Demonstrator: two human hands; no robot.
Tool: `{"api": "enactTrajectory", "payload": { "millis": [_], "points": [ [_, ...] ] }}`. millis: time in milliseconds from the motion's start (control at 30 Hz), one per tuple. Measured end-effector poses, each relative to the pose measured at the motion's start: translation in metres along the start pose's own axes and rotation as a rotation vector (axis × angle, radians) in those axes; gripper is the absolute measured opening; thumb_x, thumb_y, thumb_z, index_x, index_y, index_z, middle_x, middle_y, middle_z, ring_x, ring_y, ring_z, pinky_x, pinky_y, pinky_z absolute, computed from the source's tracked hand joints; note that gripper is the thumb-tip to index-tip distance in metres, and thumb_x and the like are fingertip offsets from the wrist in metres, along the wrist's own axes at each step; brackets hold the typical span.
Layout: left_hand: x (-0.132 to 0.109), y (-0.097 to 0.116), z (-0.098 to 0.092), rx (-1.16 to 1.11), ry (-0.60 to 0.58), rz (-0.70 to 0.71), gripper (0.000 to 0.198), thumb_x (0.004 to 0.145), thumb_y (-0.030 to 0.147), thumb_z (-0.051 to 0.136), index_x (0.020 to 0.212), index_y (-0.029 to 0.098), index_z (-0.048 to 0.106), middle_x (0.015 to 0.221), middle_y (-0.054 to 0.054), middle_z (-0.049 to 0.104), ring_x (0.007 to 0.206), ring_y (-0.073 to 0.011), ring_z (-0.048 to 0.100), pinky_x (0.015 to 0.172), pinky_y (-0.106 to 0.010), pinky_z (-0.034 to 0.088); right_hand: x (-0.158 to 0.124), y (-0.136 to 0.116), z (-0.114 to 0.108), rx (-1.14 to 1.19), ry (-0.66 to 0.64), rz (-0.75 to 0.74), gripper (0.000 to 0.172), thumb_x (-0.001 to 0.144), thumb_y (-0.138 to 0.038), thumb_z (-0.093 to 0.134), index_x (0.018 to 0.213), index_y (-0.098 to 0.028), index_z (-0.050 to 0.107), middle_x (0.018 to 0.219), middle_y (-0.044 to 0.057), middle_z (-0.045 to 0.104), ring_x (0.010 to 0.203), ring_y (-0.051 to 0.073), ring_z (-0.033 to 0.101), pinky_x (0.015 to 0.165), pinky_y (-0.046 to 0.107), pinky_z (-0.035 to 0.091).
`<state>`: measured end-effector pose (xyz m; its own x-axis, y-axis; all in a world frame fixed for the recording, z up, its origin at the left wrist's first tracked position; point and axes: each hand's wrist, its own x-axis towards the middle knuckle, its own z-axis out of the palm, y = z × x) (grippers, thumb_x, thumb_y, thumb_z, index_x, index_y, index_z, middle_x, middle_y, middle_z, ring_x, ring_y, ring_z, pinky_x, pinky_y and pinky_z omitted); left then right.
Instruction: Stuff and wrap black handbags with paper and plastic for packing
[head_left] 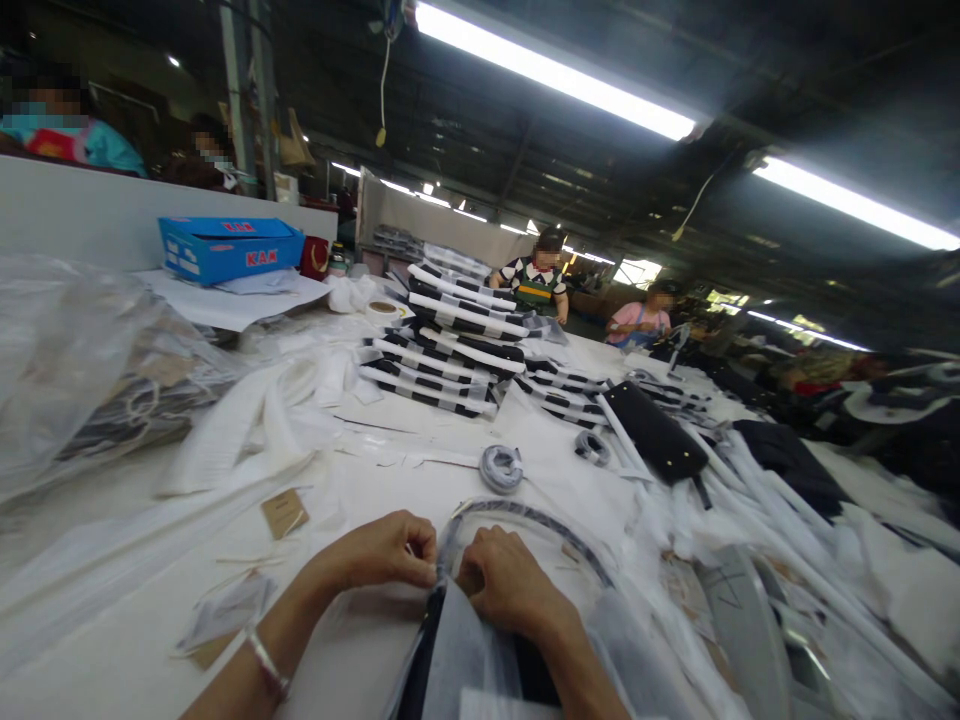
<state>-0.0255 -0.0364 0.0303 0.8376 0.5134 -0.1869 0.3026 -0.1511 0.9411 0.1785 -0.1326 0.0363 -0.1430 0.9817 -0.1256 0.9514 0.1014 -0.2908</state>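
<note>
Black bag-like item (536,675) under translucent white sheet (472,645), btm ctr, its grey plastic-wrapped handle (517,507) arching up. L hand (401,550) pinches handle's L base; R hand (506,580) curled close by, inside loop, grip unclear. Bkgd L: blue cardboard box (225,252) mkd "KAM" in red.

From my end the light comes mostly from overhead, where a long tube light (555,70) and a second tube (855,205) burn out to white and spread haze across a dim ceiling (600,170). The worktop (394,480) reads evenly bright, with soft shading near its front edge and a pale sheen on the plastic bag (112,370) at its left edge. My wide lens slants and stretches everything toward the worktop's near corners, and beyond its right edge the background dissolves into dark blur.
</note>
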Motion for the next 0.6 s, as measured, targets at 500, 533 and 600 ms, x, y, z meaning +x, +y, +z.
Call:
{"api": "enactTrajectory", "payload": {
  "millis": [500,533,600],
  "points": [
    [0.004,0.001,0.003,-0.323,0.035,-0.014,0.021,0.064,0.032,0.068,0.069,0.017,0.054,0.065,0.002,0.062,0.065,-0.0136,0.054,0.066,-0.025,0.039,-0.003,0.017,-0.022,0.832,-0.017,0.204,0.009,0.065,-0.022,0.065,0.07,-0.017,0.06,0.067,0.0,0.068,0.059,0.013,0.06,0.054,0.022,0.04],
    [0.004,0.002,0.003,-0.33,0.042,-0.02,0.022,0.064,0.033,0.068,0.069,0.017,0.055,0.065,0.002,0.062,0.065,-0.0137,0.054,0.066,-0.026,0.039,-0.003,0.015,-0.023,0.89,-0.016,0.2,0.011,0.066,-0.025,0.065,0.072,-0.017,0.06,0.069,0.001,0.069,0.06,0.014,0.062,0.053,0.023,0.042],
    [0.005,0.001,0.004,-0.324,0.076,-0.048,0.025,0.063,0.036,0.069,0.07,0.017,0.055,0.064,0.002,0.061,0.063,-0.0132,0.054,0.064,-0.026,0.039,0.0,0.011,-0.022,1.002,-0.013,0.185,0.019,0.068,-0.031,0.068,0.076,-0.017,0.06,0.072,0.002,0.07,0.06,0.015,0.064,0.053,0.023,0.044]
  ]
}}
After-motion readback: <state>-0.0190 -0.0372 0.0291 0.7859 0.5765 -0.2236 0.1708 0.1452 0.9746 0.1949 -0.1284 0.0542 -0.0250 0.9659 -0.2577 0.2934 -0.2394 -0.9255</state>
